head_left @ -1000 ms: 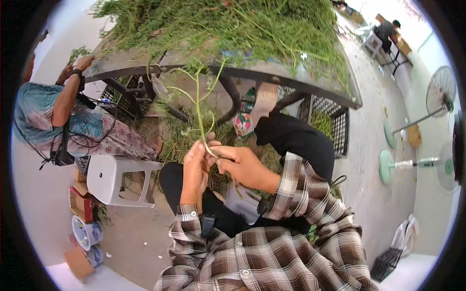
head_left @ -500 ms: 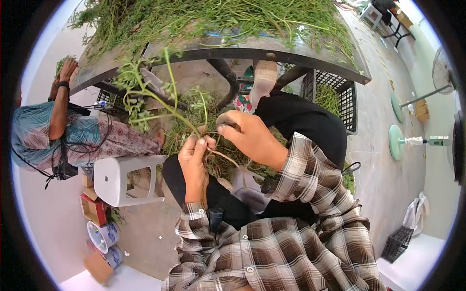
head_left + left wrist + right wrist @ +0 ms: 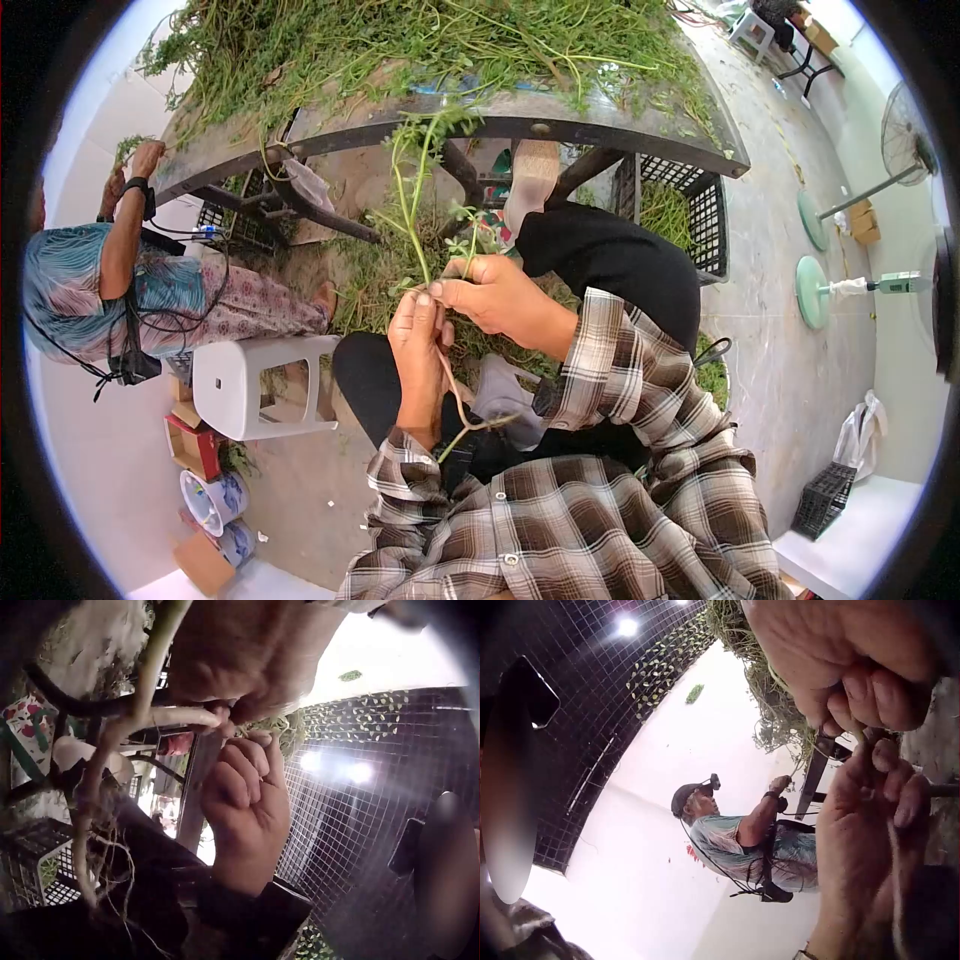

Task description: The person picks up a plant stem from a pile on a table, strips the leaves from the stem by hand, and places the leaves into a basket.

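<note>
The leafy plant (image 3: 421,250) is standing up between the two hands, in front of the near rim of the table (image 3: 640,147), its green shoots fanning away from the person. The left hand (image 3: 418,350) is gripping it, thumb and fingertips closing round the stem. The right hand (image 3: 515,305) is pinching close by, its fingers curling in and its tips meeting the left ones — whether the small sprig (image 3: 475,235) above its knuckles is joining the same stem, I cannot tell. Below the left hand a paler, bare length is hanging over the lap and forking near the cuff, and fine roots (image 3: 120,862) are trailing in the left wrist view. By its look the plant is weighing next to nothing; the thicker stem is probably firm but ready to snap if bent sharply, while the leafy ends are looking soft and easily bruised. The sturdier stem below the branching is offering the best hold — a light pinch with the fingertips, the leaves staying free.
</note>
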`<act>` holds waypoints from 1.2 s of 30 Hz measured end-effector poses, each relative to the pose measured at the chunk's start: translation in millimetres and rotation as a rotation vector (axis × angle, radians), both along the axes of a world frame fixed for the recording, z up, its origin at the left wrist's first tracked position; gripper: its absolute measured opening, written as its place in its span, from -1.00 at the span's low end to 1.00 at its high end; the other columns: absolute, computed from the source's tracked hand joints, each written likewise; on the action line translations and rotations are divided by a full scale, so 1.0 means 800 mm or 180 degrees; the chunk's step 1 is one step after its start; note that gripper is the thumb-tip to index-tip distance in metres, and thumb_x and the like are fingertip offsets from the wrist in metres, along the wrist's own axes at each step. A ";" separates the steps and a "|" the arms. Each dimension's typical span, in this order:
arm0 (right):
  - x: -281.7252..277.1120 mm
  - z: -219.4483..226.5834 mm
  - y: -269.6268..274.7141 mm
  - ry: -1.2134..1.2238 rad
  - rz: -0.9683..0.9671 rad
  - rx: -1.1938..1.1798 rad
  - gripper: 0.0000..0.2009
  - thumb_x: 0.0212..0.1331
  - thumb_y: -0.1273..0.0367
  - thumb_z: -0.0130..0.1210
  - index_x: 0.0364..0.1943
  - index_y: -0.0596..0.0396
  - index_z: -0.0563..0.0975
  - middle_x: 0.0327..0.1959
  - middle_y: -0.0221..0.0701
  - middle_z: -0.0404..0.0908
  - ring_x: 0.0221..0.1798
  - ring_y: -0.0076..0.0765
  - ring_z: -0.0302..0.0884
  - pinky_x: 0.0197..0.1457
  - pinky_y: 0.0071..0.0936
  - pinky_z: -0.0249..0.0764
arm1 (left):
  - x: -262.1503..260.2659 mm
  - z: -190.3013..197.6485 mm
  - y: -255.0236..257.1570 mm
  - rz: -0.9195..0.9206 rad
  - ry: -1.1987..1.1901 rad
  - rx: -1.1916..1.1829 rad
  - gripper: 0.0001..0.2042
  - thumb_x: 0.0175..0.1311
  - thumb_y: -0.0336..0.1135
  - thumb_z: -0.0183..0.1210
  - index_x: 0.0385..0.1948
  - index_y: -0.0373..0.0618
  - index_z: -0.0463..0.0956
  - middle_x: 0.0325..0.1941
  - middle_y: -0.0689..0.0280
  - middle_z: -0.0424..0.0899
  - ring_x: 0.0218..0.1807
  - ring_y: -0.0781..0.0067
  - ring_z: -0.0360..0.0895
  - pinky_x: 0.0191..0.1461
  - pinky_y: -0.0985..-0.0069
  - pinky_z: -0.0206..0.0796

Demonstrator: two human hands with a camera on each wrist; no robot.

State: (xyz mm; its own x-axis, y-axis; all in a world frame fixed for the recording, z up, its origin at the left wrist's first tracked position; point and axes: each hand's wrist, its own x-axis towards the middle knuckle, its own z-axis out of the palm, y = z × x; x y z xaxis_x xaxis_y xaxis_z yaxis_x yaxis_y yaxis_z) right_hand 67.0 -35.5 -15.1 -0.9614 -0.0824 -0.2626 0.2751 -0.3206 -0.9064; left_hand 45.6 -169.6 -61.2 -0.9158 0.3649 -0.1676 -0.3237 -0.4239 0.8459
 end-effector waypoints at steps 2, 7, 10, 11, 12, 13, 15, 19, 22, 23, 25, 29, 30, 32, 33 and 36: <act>-0.003 -0.005 0.002 0.0084 -0.0102 0.0022 -0.85 0.20 0.33 0.06 -0.44 0.07 0.44 -0.70 -0.69 0.27 -0.74 -0.81 0.05 -0.73 -0.73 -0.07 | 0.001 0.002 0.006 0.0047 0.0118 -0.0185 -0.82 0.32 -0.26 0.01 -0.31 -0.20 0.44 -0.59 0.51 0.30 -0.60 0.79 0.11 -0.60 0.76 -0.01; -0.001 0.035 0.047 0.0399 -0.0950 -0.0538 -0.87 0.16 0.36 0.07 -0.48 0.02 0.40 -0.76 -0.64 0.20 -0.77 -0.72 0.05 -0.72 -0.70 -0.06 | 0.003 -0.001 0.000 0.0095 0.0279 -0.0412 -0.80 0.30 -0.24 0.05 -0.31 -0.21 0.45 -0.59 0.52 0.33 -0.62 0.79 0.15 -0.58 0.77 -0.01; 0.001 0.041 0.068 0.0434 -0.1006 -0.0960 -0.80 0.17 0.36 0.04 -0.58 0.02 0.36 -0.76 -0.63 0.18 -0.77 -0.71 0.05 -0.73 -0.66 -0.02 | 0.005 0.003 -0.010 -0.0008 0.0786 -0.0815 -0.84 0.28 -0.30 0.07 -0.39 -0.20 0.42 -0.59 0.46 0.36 -0.61 0.73 0.21 -0.59 0.76 0.02; 0.001 0.041 0.077 0.1031 -0.1528 -0.0593 -0.82 0.18 0.36 0.03 -0.54 0.00 0.36 -0.75 -0.63 0.16 -0.77 -0.71 0.00 -0.72 -0.68 -0.04 | 0.002 0.000 -0.015 0.0004 0.0777 -0.0828 -0.84 0.28 -0.30 0.07 -0.39 -0.20 0.42 -0.59 0.46 0.36 -0.61 0.73 0.21 -0.59 0.76 0.02; 0.000 0.041 0.090 0.1635 -0.2018 -0.0208 -0.85 0.19 0.37 0.03 -0.51 -0.02 0.36 -0.74 -0.63 0.13 -0.77 -0.72 -0.05 -0.71 -0.70 -0.07 | -0.004 -0.006 -0.024 0.0300 0.0646 -0.0895 -0.84 0.27 -0.31 0.08 -0.40 -0.20 0.43 -0.60 0.46 0.36 -0.63 0.74 0.20 -0.60 0.76 0.01; 0.003 0.061 0.109 0.1631 -0.2192 -0.1027 -0.83 0.21 0.33 -0.01 -0.52 -0.01 0.35 -0.72 -0.62 0.11 -0.76 -0.71 -0.05 -0.71 -0.68 -0.07 | -0.013 -0.013 -0.033 0.0591 0.0524 -0.0955 -0.85 0.27 -0.31 0.08 -0.40 -0.21 0.43 -0.61 0.46 0.36 -0.64 0.75 0.19 -0.61 0.76 0.00; 0.010 0.083 0.123 0.1515 -0.2330 -0.0944 -0.81 0.21 0.32 -0.03 -0.53 0.01 0.35 -0.73 -0.61 0.12 -0.76 -0.69 -0.04 -0.71 -0.67 -0.05 | -0.018 -0.021 -0.047 0.0649 0.0508 -0.1117 -0.84 0.26 -0.32 0.10 -0.35 -0.25 0.49 -0.61 0.46 0.38 -0.66 0.76 0.19 -0.63 0.77 -0.01; -0.002 0.051 0.076 0.0599 -0.1448 -0.0082 -0.88 0.18 0.37 -0.01 -0.46 0.06 0.44 -0.69 -0.56 0.32 -0.76 -0.72 0.13 -0.74 -0.71 -0.02 | -0.008 -0.005 -0.024 0.0711 0.0707 -0.1383 -0.80 0.18 -0.36 0.18 -0.23 -0.28 0.55 -0.55 0.45 0.51 -0.62 0.80 0.30 -0.59 0.80 0.10; -0.016 0.027 0.040 0.2078 -0.0464 0.2206 -0.85 0.09 0.46 0.02 -0.27 0.16 0.54 -0.39 -0.35 0.59 -0.42 -0.51 0.49 -0.37 -0.58 0.40 | -0.007 -0.002 -0.012 0.0520 0.0632 -0.1339 -0.80 0.16 -0.37 0.19 -0.23 -0.28 0.55 -0.53 0.45 0.51 -0.62 0.80 0.32 -0.58 0.79 0.14; -0.008 0.017 0.031 0.1818 -0.0135 0.2026 -0.78 0.03 0.48 0.06 -0.19 0.23 0.50 -0.31 -0.25 0.59 -0.22 -0.34 0.56 -0.13 -0.47 0.42 | -0.006 -0.001 -0.009 0.0499 0.0634 -0.1248 -0.81 0.15 -0.39 0.19 -0.25 -0.29 0.54 -0.53 0.45 0.51 -0.63 0.80 0.32 -0.58 0.79 0.15; -0.004 0.001 0.012 0.2117 -0.0147 0.2358 -0.73 0.02 0.48 0.06 -0.13 0.21 0.48 -0.25 -0.14 0.57 -0.19 -0.14 0.57 -0.14 -0.41 0.44 | -0.005 -0.005 -0.008 0.0470 0.0634 -0.1166 -0.83 0.13 -0.42 0.19 -0.27 -0.29 0.54 -0.53 0.44 0.51 -0.63 0.79 0.32 -0.58 0.78 0.15; 0.001 -0.004 -0.002 0.2033 0.0318 0.2461 -0.67 0.00 0.47 0.06 -0.08 0.15 0.46 -0.27 -0.09 0.56 -0.22 0.02 0.53 -0.19 -0.31 0.44 | -0.003 -0.018 -0.005 0.0597 0.1163 -0.1301 -0.96 0.11 -0.50 0.11 -0.49 -0.25 0.48 -0.59 0.43 0.51 -0.62 0.78 0.33 -0.60 0.75 0.12; 0.003 0.002 -0.003 0.1808 0.0386 0.2621 -0.67 -0.02 0.46 0.06 -0.08 0.13 0.46 -0.31 -0.08 0.56 -0.26 0.05 0.52 -0.23 -0.27 0.43 | 0.000 -0.016 -0.003 0.0591 0.1079 -0.1278 -0.96 0.11 -0.50 0.12 -0.49 -0.25 0.48 -0.57 0.44 0.51 -0.59 0.78 0.34 -0.58 0.74 0.13; 0.002 0.003 -0.003 0.1574 0.0446 0.2781 -0.66 -0.03 0.45 0.06 -0.08 0.10 0.46 -0.35 -0.08 0.56 -0.30 0.08 0.51 -0.27 -0.23 0.43 | 0.002 -0.015 0.000 0.0576 0.0995 -0.1253 -0.96 0.11 -0.50 0.12 -0.49 -0.25 0.48 -0.56 0.45 0.52 -0.57 0.78 0.35 -0.56 0.74 0.13; 0.000 -0.002 -0.003 0.1690 0.0338 0.2782 -0.67 -0.04 0.45 0.06 -0.09 0.09 0.46 -0.39 -0.08 0.55 -0.32 0.08 0.51 -0.30 -0.20 0.41 | 0.003 -0.017 0.001 0.0563 0.1060 -0.1303 -0.96 0.11 -0.50 0.13 -0.48 -0.25 0.49 -0.54 0.44 0.53 -0.55 0.77 0.36 -0.53 0.72 0.15; -0.001 -0.007 -0.005 0.1787 0.0209 0.2828 -0.69 -0.03 0.44 0.06 -0.11 0.07 0.45 -0.43 -0.08 0.55 -0.34 0.09 0.51 -0.32 -0.17 0.40 | 0.004 -0.021 0.002 0.0556 0.1141 -0.1361 -0.96 0.10 -0.50 0.14 -0.46 -0.26 0.49 -0.49 0.44 0.55 -0.50 0.75 0.38 -0.48 0.70 0.19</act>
State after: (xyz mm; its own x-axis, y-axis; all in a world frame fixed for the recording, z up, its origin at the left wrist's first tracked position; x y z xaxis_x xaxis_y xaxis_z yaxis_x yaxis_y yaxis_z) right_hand 66.3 -39.4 -20.7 -0.9643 -0.1351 0.2276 -0.2645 0.5219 -0.8110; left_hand 48.8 -167.6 -77.7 -0.9830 0.1715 0.0649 0.0585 -0.0421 0.9974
